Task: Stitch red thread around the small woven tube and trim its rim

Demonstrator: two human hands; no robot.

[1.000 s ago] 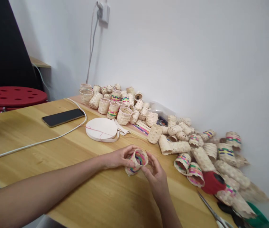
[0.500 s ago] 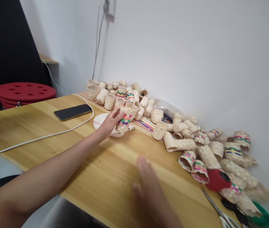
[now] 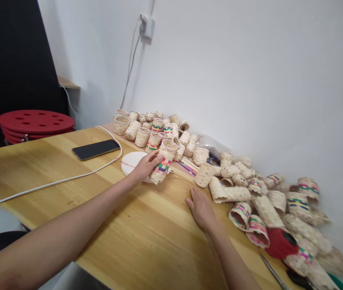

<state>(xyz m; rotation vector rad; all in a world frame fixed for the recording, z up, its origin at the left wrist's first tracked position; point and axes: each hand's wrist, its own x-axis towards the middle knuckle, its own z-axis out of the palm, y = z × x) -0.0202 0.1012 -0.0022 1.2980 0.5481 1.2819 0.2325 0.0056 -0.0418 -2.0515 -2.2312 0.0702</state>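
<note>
My left hand point(image 3: 147, 166) is closed round a small woven bamboo cylinder point(image 3: 165, 155) with a band of pink, green and blue checks. The cylinder leans a little, its round rim upward, over the edge of a round white disc point(image 3: 130, 161) with pink thread on it. My right hand point(image 3: 202, 208) rests palm down on the wooden table point(image 3: 147, 237), holding nothing, its fingers stretched forward. Just beyond those fingertips stands a plain woven cylinder point(image 3: 205, 175), seemingly not touched. A thin brown thread lies between the two hands.
Several woven cylinders point(image 3: 269, 211) are heaped along the wall, some on their sides. Coloured strips point(image 3: 186, 166) lie among them. A phone point(image 3: 95, 150) and white cable point(image 3: 68, 174) are at left, red stools point(image 3: 35, 121) beyond. Scissors point(image 3: 272, 270) and a red object point(image 3: 281, 243) lie at right.
My right hand has moved forward from a blur over the table and come to rest near the plain cylinder. My left hand still holds its cylinder, now tilted more. The view has shifted slightly.
</note>
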